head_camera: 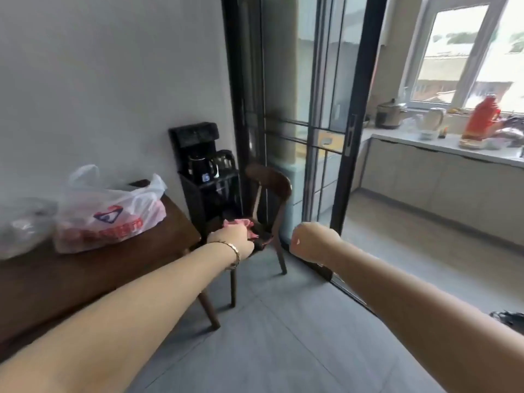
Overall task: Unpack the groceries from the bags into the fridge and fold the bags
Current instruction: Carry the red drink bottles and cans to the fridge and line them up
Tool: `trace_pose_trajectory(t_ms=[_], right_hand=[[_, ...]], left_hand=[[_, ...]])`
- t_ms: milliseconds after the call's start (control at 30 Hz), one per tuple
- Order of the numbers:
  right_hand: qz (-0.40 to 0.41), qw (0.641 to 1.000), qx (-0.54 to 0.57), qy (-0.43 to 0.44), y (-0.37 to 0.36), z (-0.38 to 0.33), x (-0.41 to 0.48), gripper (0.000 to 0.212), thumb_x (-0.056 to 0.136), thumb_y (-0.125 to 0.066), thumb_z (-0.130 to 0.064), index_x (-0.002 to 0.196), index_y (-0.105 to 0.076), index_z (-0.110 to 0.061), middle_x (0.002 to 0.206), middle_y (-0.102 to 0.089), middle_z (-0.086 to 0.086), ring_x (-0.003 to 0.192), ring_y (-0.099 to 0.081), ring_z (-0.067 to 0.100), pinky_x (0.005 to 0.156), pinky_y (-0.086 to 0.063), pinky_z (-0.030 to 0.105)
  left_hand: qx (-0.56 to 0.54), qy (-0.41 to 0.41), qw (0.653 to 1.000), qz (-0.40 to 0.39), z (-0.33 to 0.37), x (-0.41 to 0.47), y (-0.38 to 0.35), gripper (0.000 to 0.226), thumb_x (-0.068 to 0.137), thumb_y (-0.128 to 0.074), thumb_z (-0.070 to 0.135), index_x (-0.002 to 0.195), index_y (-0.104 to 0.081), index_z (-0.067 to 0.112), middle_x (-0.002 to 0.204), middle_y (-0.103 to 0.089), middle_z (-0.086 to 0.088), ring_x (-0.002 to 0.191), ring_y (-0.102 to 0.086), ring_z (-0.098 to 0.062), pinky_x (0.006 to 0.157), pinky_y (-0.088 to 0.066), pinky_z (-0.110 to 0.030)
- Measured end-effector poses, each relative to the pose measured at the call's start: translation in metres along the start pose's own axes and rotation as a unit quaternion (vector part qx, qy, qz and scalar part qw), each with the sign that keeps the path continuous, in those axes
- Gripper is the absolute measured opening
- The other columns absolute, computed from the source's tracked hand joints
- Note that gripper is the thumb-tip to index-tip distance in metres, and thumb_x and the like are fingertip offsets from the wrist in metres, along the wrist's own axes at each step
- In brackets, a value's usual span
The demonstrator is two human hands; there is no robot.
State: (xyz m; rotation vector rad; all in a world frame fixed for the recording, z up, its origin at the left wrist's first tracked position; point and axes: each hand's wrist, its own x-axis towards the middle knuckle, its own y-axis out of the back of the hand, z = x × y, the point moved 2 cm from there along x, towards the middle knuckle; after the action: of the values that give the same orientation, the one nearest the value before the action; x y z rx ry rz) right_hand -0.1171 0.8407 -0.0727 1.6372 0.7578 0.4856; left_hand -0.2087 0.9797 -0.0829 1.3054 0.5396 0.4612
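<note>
Centre of frame: left hand (231, 240) gripping crumpled pink bag (244, 224) over chair (269, 182) seat; right hand (312, 241) curled into empty fist. Left: full white grocery bag (110, 214) on table (141, 252)

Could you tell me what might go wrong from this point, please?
1. The white printed bag lies full near the edge of the table; it might slump and spill when reached for.
2. The pink crumpled item at the left hand lies on the chair seat and could slip to the floor.
3. The curled right hand appears close to the sliding door frame and may knock it.
</note>
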Motion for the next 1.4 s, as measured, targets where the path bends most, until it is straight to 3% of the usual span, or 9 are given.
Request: trace_pose_trajectory(t_ms=[233,400,733,833,900,1000,1134,1234,1400], right_hand=[[-0.046,0.991,-0.011,0.128,-0.035,-0.206,0.110,0.026,0.091,-0.046,-0.026,0.102,-0.064,-0.012,0.088,-0.060,0.002,0.085,-0.061,0.027,0.068,-0.044,0.030],[-0.034,0.983,0.008,0.182,-0.048,-0.313,0.189,0.016,0.086,-0.049,-0.021,0.092,-0.063,-0.014,0.082,-0.060,0.001,0.067,-0.056,0.022,0.062,-0.044,0.027],[-0.080,0.952,-0.062,0.291,-0.085,-0.463,0.392,0.026,0.094,-0.042,-0.022,0.107,-0.062,-0.011,0.095,-0.061,0.005,0.079,-0.051,0.021,0.069,-0.040,0.028],[-0.086,0.950,-0.067,0.292,-0.098,-0.492,0.442,0.020,0.095,-0.042,-0.021,0.087,-0.059,-0.013,0.076,-0.053,-0.001,0.060,-0.046,0.012,0.054,-0.036,0.020],[-0.096,0.952,-0.054,0.285,-0.108,-0.506,0.471,0.021,0.096,-0.043,-0.022,0.091,-0.062,-0.013,0.076,-0.054,0.000,0.055,-0.044,0.010,0.047,-0.033,0.017],[-0.110,0.952,-0.033,0.284,-0.126,-0.529,0.514,0.026,0.097,-0.043,-0.022,0.111,-0.063,-0.013,0.095,-0.065,0.004,0.070,-0.058,0.016,0.054,-0.045,0.019],[-0.133,0.958,-0.006,0.252,-0.154,-0.553,0.568,0.028,0.097,-0.044,-0.023,0.105,-0.068,-0.012,0.097,-0.068,0.005,0.077,-0.062,0.017,0.063,-0.051,0.021],[-0.161,0.964,0.028,0.208,-0.177,-0.572,0.608,0.025,0.094,-0.049,-0.022,0.103,-0.069,-0.010,0.097,-0.069,0.006,0.084,-0.064,0.020,0.076,-0.055,0.027],[-0.232,0.957,0.068,0.160,-0.223,-0.605,0.653,0.022,0.092,-0.049,-0.019,0.101,-0.064,-0.006,0.096,-0.068,0.011,0.085,-0.065,0.026,0.067,-0.051,0.029]], left_hand=[[-0.001,0.126,0.991,0.036,-0.218,0.026,0.052,0.030,0.091,-0.044,0.027,0.113,-0.057,0.011,0.108,-0.062,-0.009,0.096,-0.059,-0.027,0.071,-0.043,-0.031],[-0.011,0.200,0.976,0.081,-0.325,0.076,0.073,0.033,0.091,-0.047,0.032,0.112,-0.061,0.010,0.116,-0.062,-0.015,0.105,-0.058,-0.032,0.083,-0.049,-0.036],[0.006,0.241,0.967,0.087,-0.461,0.211,0.100,0.028,0.094,-0.043,0.029,0.110,-0.057,0.012,0.111,-0.062,-0.009,0.103,-0.059,-0.028,0.082,-0.046,-0.034],[0.017,0.244,0.966,0.085,-0.496,0.244,0.108,0.030,0.095,-0.040,0.027,0.113,-0.056,0.010,0.108,-0.063,-0.009,0.099,-0.060,-0.027,0.077,-0.045,-0.033],[0.002,0.246,0.965,0.096,-0.519,0.263,0.106,0.030,0.095,-0.039,0.024,0.118,-0.053,0.010,0.104,-0.064,-0.007,0.092,-0.060,-0.025,0.070,-0.043,-0.030],[-0.010,0.223,0.966,0.132,-0.561,0.296,0.103,0.023,0.094,-0.041,0.022,0.112,-0.053,0.014,0.114,-0.053,-0.004,0.096,-0.055,-0.022,0.073,-0.046,-0.030],[-0.017,0.171,0.974,0.150,-0.614,0.347,0.093,0.024,0.093,-0.045,0.020,0.114,-0.053,0.013,0.122,-0.043,-0.004,0.107,-0.046,-0.020,0.079,-0.043,-0.027],[-0.026,0.160,0.982,0.094,-0.649,0.392,0.084,0.027,0.093,-0.044,0.023,0.118,-0.051,0.012,0.122,-0.046,-0.006,0.107,-0.049,-0.022,0.084,-0.045,-0.030],[-0.043,0.184,0.981,-0.035,-0.690,0.459,0.059,0.036,0.091,-0.048,0.028,0.125,-0.047,0.016,0.134,-0.041,-0.006,0.112,-0.051,-0.026,0.092,-0.046,-0.039]])
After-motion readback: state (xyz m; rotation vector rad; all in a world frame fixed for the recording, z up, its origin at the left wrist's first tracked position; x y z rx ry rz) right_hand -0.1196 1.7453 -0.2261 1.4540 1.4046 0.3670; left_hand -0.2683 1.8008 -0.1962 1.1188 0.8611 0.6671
